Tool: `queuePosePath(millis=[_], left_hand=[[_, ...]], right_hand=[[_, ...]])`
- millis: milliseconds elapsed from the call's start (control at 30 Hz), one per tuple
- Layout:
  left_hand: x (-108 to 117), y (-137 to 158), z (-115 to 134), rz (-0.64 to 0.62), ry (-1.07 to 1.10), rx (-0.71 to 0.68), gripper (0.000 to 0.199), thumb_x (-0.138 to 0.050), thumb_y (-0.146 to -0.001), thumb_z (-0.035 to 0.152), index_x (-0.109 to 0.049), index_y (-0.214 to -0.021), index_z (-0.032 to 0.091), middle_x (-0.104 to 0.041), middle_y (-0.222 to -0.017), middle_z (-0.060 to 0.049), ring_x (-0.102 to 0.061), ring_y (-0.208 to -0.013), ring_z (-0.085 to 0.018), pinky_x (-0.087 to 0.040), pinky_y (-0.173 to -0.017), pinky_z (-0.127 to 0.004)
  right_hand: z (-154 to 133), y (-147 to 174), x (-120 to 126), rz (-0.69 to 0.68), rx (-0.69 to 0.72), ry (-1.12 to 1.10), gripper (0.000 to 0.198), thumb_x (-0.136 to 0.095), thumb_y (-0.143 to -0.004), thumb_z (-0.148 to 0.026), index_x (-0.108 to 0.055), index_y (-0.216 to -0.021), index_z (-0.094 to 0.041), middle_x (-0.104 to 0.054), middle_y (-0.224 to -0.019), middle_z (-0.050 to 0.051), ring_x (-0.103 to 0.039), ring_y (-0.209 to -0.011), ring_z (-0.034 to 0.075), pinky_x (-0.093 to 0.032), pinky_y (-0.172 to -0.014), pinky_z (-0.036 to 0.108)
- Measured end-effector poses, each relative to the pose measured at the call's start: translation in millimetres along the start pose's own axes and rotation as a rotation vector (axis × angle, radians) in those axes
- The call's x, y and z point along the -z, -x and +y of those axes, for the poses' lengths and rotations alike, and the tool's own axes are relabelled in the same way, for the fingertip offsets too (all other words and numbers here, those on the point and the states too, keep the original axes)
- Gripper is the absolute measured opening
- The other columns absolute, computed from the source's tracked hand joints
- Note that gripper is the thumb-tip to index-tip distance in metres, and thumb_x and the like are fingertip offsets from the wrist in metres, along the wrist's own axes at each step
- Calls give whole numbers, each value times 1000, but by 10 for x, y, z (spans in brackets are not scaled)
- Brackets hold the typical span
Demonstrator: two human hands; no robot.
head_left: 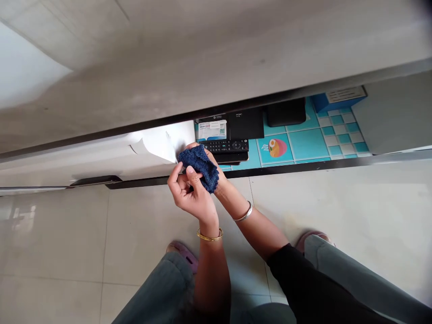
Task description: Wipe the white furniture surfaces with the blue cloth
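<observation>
"Grip status?"
"The right hand (pixel 221 178) holds the dark blue cloth (pixel 200 163), which largely hides it. The left hand (pixel 193 199) is half-curled against the cloth; whether it grips, I cannot tell."
"Cloth's position?"
"At the front of the open compartment (pixel 308 145), near the black remote control (pixel 227 146)."

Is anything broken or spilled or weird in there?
Nothing looks spilled. Left of the blue cloth, the white panel shows a curved edge, like peeling; it may only be a reflection, I can't tell.
</observation>
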State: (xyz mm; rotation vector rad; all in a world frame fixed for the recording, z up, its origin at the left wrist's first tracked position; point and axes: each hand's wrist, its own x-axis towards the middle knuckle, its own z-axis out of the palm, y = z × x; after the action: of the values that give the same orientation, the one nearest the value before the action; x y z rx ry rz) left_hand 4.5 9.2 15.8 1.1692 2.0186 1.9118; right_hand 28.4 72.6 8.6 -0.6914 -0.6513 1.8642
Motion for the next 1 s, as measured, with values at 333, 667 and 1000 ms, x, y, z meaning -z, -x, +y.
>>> queuePosePath(millis=[333, 667, 1000], left_hand=[[-62, 18, -117, 33, 148, 373, 43, -67, -88, 61, -56, -93, 20, -60, -88, 1, -65, -85, -13, -52, -76, -26], [-40, -51, 117, -357, 420, 593, 62, -31, -101, 68, -64, -134, 26, -71, -134, -9, -65, -129, -21, -57, -105, -32], [-266, -179, 390, -235, 778, 712, 54, -46, -102, 59, -60, -141, 24, -55, -157, -2, -50, -146, -20, -46, -116, -26]], right_hand=[[-50, -86, 13, -71, 178, 23, 18, -74, -65, -24, -64, -79, -19, -61, -78, -4, -53, -71, 8, -45, -67, 20], [-286, -11, -10, -134, 271, 236, 11, -67, -67, -17, -56, -67, -17, -52, -64, -6, -44, -63, 6, -39, -62, 19], [-300, -193, -75, -99, 244, 198, 15, -67, -71, -21, -53, -69, -19, -48, -64, -6, -44, -62, 7, -40, -57, 19]])
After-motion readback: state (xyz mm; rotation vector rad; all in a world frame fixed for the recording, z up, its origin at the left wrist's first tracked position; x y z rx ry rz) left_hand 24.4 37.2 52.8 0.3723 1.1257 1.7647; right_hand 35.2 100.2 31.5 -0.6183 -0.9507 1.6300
